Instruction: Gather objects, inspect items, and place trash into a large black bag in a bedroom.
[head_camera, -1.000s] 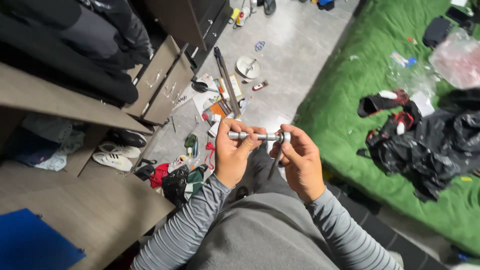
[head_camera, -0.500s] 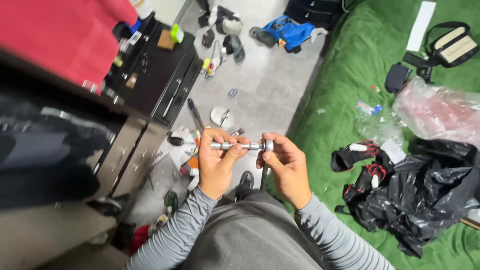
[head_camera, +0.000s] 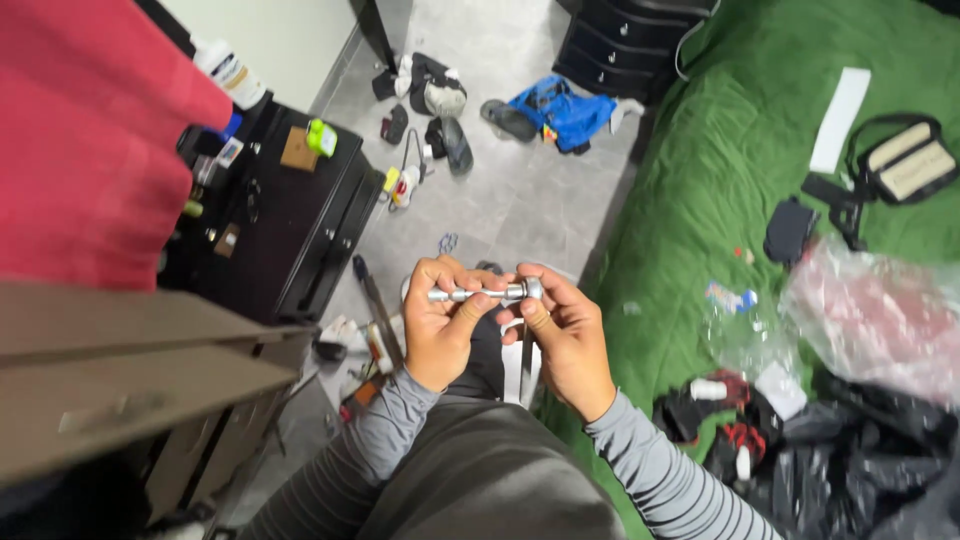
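Pink translucent plastic bag on green bed, right; small blue-white packet beside it; labelled white bottle atop black cabinet

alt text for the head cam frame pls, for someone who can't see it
Seen from above, a person's left hand and right hand together hold a silver metal ratchet tool level over their lap. Below lies a grey floor strewn with shoes and tools, a black drawer cabinet to the left and a green blanket with bags to the right.
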